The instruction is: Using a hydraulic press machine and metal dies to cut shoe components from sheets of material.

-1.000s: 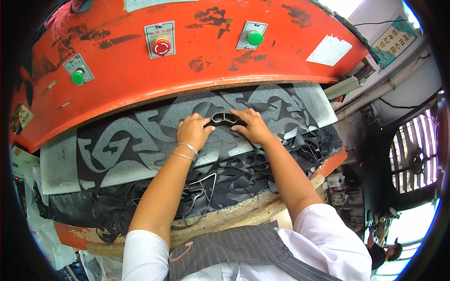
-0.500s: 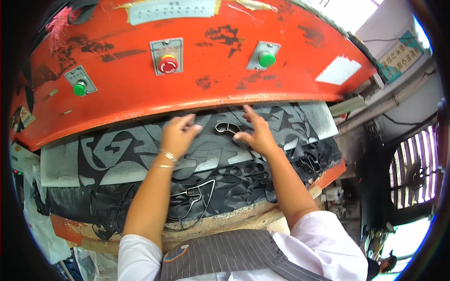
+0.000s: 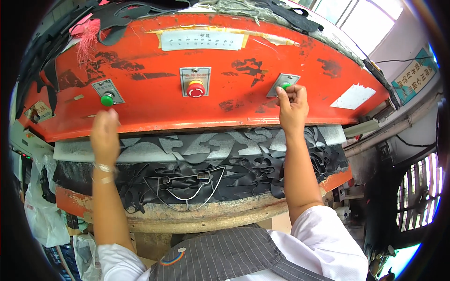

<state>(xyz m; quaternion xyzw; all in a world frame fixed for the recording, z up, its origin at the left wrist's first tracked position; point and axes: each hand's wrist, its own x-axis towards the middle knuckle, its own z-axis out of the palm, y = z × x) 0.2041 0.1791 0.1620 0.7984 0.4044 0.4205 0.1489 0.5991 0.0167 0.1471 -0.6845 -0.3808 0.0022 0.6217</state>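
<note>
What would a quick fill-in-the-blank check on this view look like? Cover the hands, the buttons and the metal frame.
1. The right hand is at the right button, whose colour is ____.
2. The middle button on the front panel is ____.
3. In the picture, the left hand is just ____ the left button.
4. The metal frame lies on scraps coloured ____.

Missing words: green; red; below; black.

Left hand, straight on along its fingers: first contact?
Likely the left green button on the orange-red machine front; the left hand is blurred and depth is unclear.
</note>
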